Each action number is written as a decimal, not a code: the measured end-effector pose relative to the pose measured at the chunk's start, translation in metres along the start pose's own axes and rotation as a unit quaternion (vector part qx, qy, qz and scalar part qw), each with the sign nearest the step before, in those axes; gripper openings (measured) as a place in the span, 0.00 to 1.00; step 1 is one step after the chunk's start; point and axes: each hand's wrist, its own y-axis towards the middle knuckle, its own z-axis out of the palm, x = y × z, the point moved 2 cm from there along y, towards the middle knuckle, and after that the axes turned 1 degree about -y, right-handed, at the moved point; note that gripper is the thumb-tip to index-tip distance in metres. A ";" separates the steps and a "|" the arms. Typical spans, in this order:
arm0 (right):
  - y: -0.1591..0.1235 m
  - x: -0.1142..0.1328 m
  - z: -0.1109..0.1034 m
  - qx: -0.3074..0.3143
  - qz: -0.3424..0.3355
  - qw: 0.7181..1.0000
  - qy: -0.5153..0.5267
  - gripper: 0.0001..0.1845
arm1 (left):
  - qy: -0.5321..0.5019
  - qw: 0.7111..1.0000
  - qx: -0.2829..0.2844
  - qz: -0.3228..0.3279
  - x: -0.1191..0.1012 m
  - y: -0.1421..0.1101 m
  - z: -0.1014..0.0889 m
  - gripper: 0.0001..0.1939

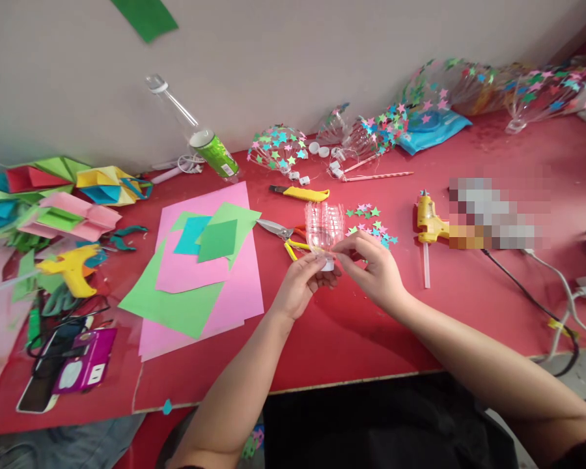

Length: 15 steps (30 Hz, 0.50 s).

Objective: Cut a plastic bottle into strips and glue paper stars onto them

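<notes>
Cut bottle piece: clear plastic (325, 228), slit strips pointing away from the person, neck toward the body, held just above the red table (293, 352) near its front edge.
Left hand: (305, 277) thumb and fingers clamped on the piece at its neck, beside the white cap (327, 266).
Right hand: (371, 264) thumb and forefinger close together at the piece's side; I can't tell from here whether anything is pinched between them.
Paper stars: (374, 236) small, pink, green and blue, loose beyond the right hand.
Cutting tools: scissors (279, 230) with yellow and orange handles, just left of the piece; yellow utility knife (306, 194) beyond.
Standing bottle: green label (217, 156) with a white barcode patch; lettering too small to read.
Blue packet: (434, 129) by the wall, among star-covered plastic pieces; print illegible to me.
Purple box: (88, 361) white patches on its face, wording unreadable; dark-screened phone (43, 374) beside it.
Glue guns: one yellow at right (427, 218), another at left (73, 270).
Sheets: pink paper (251, 280), green and blue pieces on top.
</notes>
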 end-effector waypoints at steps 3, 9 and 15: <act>-0.001 -0.003 0.002 0.004 0.044 0.999 0.014 0.06 | 0.020 1.000 0.001 0.005 0.002 0.000 -0.001 0.14; -0.001 -0.011 0.005 0.013 0.133 0.987 0.084 0.02 | 0.051 0.999 -0.011 0.012 0.002 0.001 0.000 0.15; 0.001 -0.011 0.005 0.029 0.179 0.972 0.152 0.04 | 0.064 0.998 -0.012 0.014 0.001 0.001 0.002 0.14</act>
